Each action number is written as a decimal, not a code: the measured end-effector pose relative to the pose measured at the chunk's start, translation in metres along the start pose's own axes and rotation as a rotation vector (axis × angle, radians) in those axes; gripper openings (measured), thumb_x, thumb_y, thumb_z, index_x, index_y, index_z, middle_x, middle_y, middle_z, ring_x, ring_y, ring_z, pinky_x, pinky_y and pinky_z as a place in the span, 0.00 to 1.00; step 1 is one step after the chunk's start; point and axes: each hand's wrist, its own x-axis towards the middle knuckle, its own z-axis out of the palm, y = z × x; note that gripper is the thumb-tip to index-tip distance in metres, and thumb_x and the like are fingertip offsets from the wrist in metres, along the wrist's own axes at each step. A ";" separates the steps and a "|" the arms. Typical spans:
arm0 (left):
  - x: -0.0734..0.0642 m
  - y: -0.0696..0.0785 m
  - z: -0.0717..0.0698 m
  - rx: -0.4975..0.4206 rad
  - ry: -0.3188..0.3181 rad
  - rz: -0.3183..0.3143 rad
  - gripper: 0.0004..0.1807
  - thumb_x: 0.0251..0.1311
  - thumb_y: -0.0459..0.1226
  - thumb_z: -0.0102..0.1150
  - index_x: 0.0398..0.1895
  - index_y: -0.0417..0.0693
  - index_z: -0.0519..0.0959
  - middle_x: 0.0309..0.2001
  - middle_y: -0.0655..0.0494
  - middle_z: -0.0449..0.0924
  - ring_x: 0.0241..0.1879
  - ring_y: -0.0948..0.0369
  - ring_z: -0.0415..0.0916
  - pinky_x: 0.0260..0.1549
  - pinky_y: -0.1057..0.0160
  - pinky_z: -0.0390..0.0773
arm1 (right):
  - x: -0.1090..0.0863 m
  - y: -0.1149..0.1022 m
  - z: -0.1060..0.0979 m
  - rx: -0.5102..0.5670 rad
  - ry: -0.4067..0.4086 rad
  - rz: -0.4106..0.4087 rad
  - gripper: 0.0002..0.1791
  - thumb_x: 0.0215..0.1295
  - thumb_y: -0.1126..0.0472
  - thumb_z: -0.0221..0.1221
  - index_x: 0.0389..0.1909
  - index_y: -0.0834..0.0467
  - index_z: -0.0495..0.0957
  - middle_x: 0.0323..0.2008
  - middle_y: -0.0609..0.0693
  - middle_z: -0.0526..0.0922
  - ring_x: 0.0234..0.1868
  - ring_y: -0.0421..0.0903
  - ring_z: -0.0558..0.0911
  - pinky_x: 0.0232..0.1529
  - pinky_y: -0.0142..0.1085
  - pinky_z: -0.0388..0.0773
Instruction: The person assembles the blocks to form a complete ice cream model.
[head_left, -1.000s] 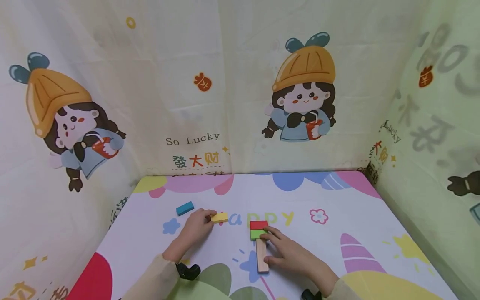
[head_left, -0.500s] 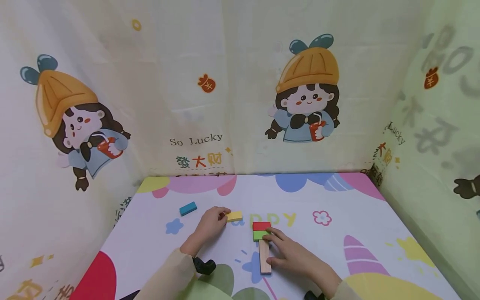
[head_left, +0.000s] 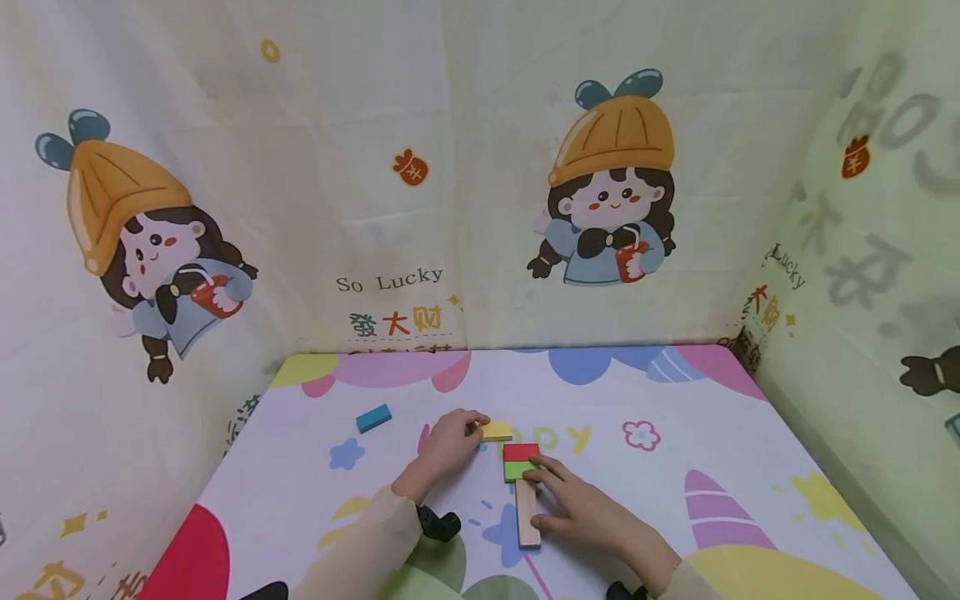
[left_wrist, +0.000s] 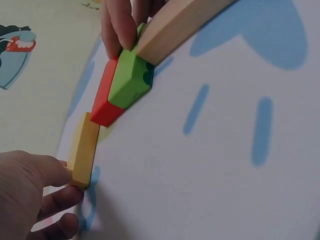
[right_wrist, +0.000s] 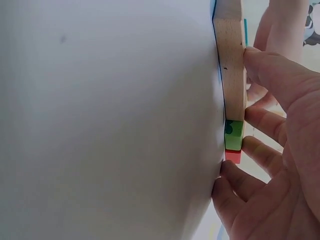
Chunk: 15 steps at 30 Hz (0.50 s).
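My left hand [head_left: 448,442] pinches the left end of a yellow wooden block [head_left: 497,431], thumb against one side and fingers on the other in the left wrist view. Just right of and nearer than this block, a red block [head_left: 521,452] lies against a green block [head_left: 514,472]. A long plain wooden block [head_left: 527,517] extends from the green one toward me, making a T-like row. My right hand [head_left: 588,508] rests along the right side of the row with loosely spread fingers, fingertips at the green block and thumb at the plain block [right_wrist: 231,70].
A blue block [head_left: 373,418] lies by itself at the back left. The tabletop [head_left: 622,483] carries a printed cartoon pattern. Printed cloth walls [head_left: 487,208] stand behind it and at both sides.
My left hand has slid the yellow block rightward across the table, up close to the red block. My right hand and the row have stayed in place.
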 end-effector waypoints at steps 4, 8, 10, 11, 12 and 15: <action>0.005 0.007 0.005 -0.014 -0.018 -0.010 0.12 0.69 0.36 0.63 0.53 0.52 0.87 0.38 0.58 0.78 0.37 0.61 0.71 0.38 0.63 0.77 | 0.000 -0.001 0.000 -0.002 0.003 0.006 0.35 0.66 0.40 0.66 0.71 0.47 0.72 0.78 0.56 0.63 0.71 0.58 0.74 0.64 0.58 0.74; 0.010 0.013 0.010 -0.023 -0.024 -0.011 0.12 0.68 0.36 0.63 0.52 0.52 0.87 0.38 0.57 0.78 0.38 0.60 0.71 0.40 0.60 0.77 | 0.001 -0.001 -0.001 0.003 -0.002 0.019 0.35 0.66 0.39 0.66 0.71 0.46 0.72 0.78 0.55 0.63 0.71 0.58 0.73 0.64 0.59 0.74; 0.011 0.015 0.013 -0.029 -0.028 -0.010 0.12 0.68 0.36 0.63 0.52 0.52 0.87 0.39 0.56 0.79 0.39 0.60 0.72 0.42 0.59 0.78 | 0.001 0.000 0.000 0.007 -0.004 0.024 0.35 0.66 0.39 0.66 0.71 0.45 0.72 0.78 0.55 0.62 0.71 0.58 0.73 0.64 0.59 0.74; 0.012 0.017 0.014 -0.035 -0.032 -0.008 0.11 0.69 0.37 0.63 0.52 0.52 0.87 0.40 0.56 0.80 0.39 0.60 0.72 0.42 0.58 0.78 | 0.001 0.000 0.000 0.010 -0.006 0.028 0.35 0.66 0.39 0.66 0.71 0.45 0.72 0.78 0.55 0.62 0.71 0.59 0.73 0.64 0.59 0.74; 0.013 0.018 0.015 -0.040 -0.037 -0.007 0.11 0.69 0.37 0.63 0.51 0.53 0.87 0.41 0.55 0.81 0.39 0.60 0.72 0.43 0.58 0.79 | 0.002 0.000 0.001 0.013 -0.006 0.031 0.35 0.66 0.39 0.66 0.71 0.45 0.72 0.78 0.55 0.62 0.71 0.59 0.73 0.64 0.59 0.74; 0.014 0.020 0.019 -0.048 -0.053 0.000 0.11 0.70 0.38 0.61 0.51 0.54 0.87 0.44 0.56 0.82 0.40 0.60 0.73 0.45 0.58 0.80 | 0.002 0.001 0.002 0.017 -0.014 0.044 0.35 0.66 0.38 0.66 0.71 0.44 0.71 0.79 0.54 0.61 0.72 0.59 0.72 0.64 0.59 0.74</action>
